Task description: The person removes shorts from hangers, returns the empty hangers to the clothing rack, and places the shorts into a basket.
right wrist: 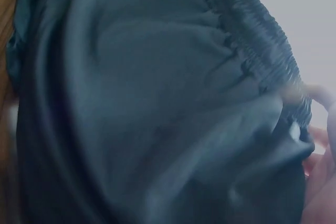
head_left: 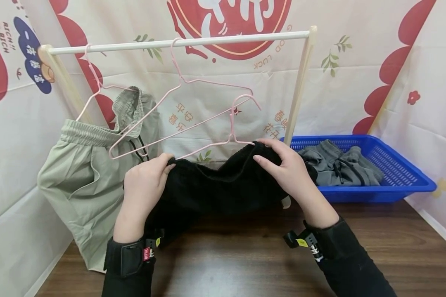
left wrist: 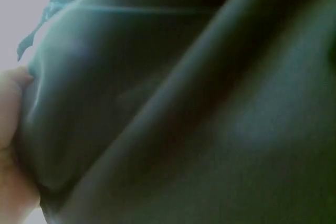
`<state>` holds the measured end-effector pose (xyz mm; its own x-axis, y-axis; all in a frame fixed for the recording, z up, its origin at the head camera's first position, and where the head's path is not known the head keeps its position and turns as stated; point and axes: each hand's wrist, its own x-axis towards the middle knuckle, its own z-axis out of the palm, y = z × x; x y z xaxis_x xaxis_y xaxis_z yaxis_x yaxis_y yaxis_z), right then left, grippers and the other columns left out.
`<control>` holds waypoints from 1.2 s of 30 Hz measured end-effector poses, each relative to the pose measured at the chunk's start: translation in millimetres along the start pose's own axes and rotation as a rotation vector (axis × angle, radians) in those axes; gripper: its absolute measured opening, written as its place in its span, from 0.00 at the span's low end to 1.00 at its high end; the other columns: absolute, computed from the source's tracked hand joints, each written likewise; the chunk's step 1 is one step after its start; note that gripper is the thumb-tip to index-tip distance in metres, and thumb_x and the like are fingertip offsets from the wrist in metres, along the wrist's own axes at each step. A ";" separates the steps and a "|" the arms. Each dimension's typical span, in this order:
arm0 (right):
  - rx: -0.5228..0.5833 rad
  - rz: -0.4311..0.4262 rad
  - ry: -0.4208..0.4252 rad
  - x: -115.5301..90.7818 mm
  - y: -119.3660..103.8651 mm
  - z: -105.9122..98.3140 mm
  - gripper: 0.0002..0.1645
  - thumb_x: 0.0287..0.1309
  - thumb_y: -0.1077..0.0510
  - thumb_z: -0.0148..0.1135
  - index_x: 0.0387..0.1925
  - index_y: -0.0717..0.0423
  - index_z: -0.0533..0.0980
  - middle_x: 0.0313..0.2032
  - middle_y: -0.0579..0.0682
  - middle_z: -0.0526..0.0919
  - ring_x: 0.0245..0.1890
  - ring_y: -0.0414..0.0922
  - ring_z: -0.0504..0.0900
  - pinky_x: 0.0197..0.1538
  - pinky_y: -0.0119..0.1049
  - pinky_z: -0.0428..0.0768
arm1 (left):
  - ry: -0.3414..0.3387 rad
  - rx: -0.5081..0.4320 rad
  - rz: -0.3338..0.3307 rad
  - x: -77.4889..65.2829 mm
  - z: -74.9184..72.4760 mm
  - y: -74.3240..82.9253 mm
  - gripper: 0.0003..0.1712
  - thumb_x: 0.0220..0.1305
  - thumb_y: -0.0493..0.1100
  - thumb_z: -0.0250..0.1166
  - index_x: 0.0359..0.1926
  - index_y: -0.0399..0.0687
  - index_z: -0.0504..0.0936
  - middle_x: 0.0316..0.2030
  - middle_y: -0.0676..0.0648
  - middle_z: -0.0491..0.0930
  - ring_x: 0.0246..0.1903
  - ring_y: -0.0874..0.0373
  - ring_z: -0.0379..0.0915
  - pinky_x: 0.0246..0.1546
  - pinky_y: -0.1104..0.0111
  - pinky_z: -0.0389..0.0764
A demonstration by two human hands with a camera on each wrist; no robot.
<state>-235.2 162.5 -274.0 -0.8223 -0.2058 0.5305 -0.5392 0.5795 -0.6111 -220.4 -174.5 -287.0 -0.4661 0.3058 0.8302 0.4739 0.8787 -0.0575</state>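
A black pair of elastic-waist pants [head_left: 215, 189] is stretched between both hands above the table. My left hand [head_left: 145, 185] pinches one end of the waistband, thumb and fingers closed on the cloth. At the other end, my right hand [head_left: 286, 169] grips the waistband between thumb and fingers. A pink hanger [head_left: 231, 123] rises from the waist opening, its lower part hidden in the cloth and its hook free of the rod. The gathered waistband [right wrist: 257, 35] fills the upper right of the right wrist view, while dark cloth [left wrist: 131, 87] covers most of the left wrist view.
Behind the hands stands a rack with a white rod [head_left: 208, 40]. A bare pink hanger [head_left: 180, 80] and one bearing light green pants [head_left: 85, 165] hang from it. At right, a blue basket [head_left: 405, 189] holds grey pants [head_left: 338, 163] on the wooden table [head_left: 245, 264].
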 end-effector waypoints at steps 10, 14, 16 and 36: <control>0.079 0.024 0.026 -10.1 -2.6 7.8 0.24 0.66 0.45 0.59 0.62 0.42 0.75 0.61 0.47 0.75 0.64 0.49 0.68 0.63 0.58 0.63 | 0.032 0.000 0.033 -2.3 1.2 5.1 0.08 0.66 0.44 0.63 0.41 0.44 0.78 0.19 0.45 0.76 0.18 0.45 0.73 0.15 0.57 0.67; 0.131 0.060 0.053 -11.9 -1.5 7.9 0.21 0.66 0.46 0.60 0.57 0.47 0.78 0.57 0.49 0.78 0.59 0.49 0.73 0.58 0.55 0.68 | 0.025 -0.010 0.058 -1.6 2.0 7.3 0.09 0.66 0.44 0.63 0.41 0.44 0.78 0.20 0.46 0.77 0.19 0.46 0.74 0.17 0.57 0.68; 0.141 0.083 0.067 -12.2 -0.2 8.0 0.20 0.65 0.45 0.61 0.54 0.49 0.79 0.53 0.50 0.80 0.55 0.48 0.75 0.55 0.52 0.70 | 0.012 -0.016 0.070 -1.4 2.9 8.2 0.09 0.65 0.44 0.64 0.41 0.45 0.78 0.21 0.46 0.78 0.20 0.46 0.76 0.17 0.57 0.69; 0.080 0.003 -0.034 -11.0 11.4 6.5 0.09 0.67 0.61 0.56 0.45 0.50 0.80 0.44 0.48 0.82 0.44 0.45 0.76 0.48 0.47 0.69 | -0.233 -0.262 -0.004 0.4 4.4 14.8 0.14 0.65 0.35 0.63 0.51 0.50 0.80 0.39 0.49 0.77 0.36 0.50 0.77 0.35 0.57 0.75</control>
<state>-233.5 166.2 -290.6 -0.8287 -0.2314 0.5096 -0.5487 0.5153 -0.6583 -216.8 -159.7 -289.9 -0.6118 0.4046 0.6797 0.6333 0.7654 0.1144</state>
